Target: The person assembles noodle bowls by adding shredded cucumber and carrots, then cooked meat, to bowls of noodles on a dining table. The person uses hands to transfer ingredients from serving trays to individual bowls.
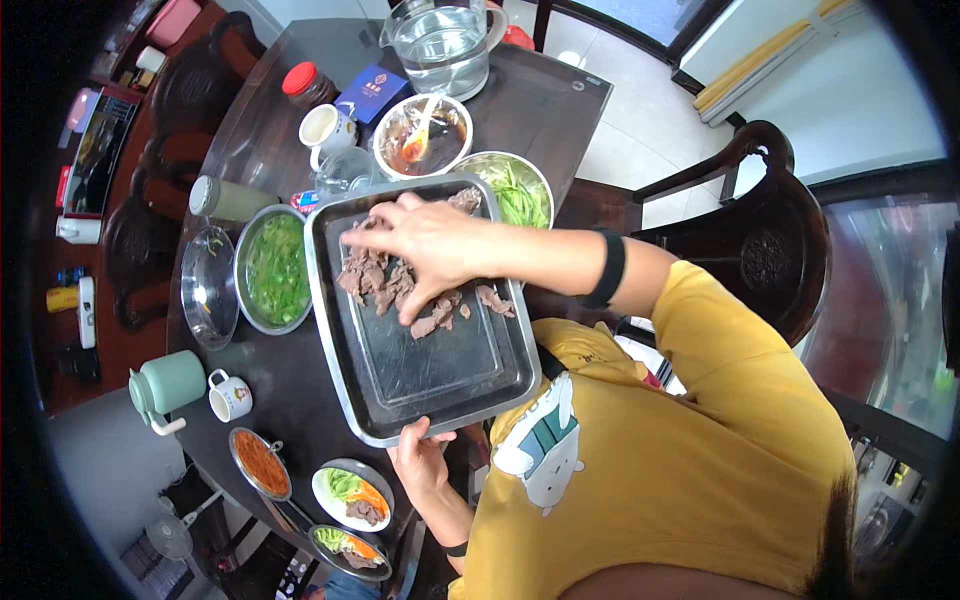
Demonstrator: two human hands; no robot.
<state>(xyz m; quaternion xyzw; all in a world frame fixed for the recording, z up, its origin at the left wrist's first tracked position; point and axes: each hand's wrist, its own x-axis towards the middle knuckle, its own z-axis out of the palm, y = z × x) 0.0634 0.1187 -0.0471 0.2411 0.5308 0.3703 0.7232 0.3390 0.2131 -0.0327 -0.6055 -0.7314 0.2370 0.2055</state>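
Observation:
A dark rectangular metal tray (440,395) is tilted toward me, its far end above the bowls. At its near edge, my left hand (420,460) grips the rim, fingers curled over it. Sliced cooked meat (375,280) lies in a loose heap in the tray's far half, with a few pieces strewn toward the right side. Over that heap, my right hand (425,245) spreads its thumb and fingers, touching the slices. Some fingertips are hidden among the meat.
Around the tray stand a bowl of green vegetables (275,270), a bowl of shredded greens (520,190), a bowl of dark sauce (455,135) with a spoon, and a water pitcher (440,55). Lower left are a filled white plate (345,480), another filled dish (345,560) and a green jug (170,385).

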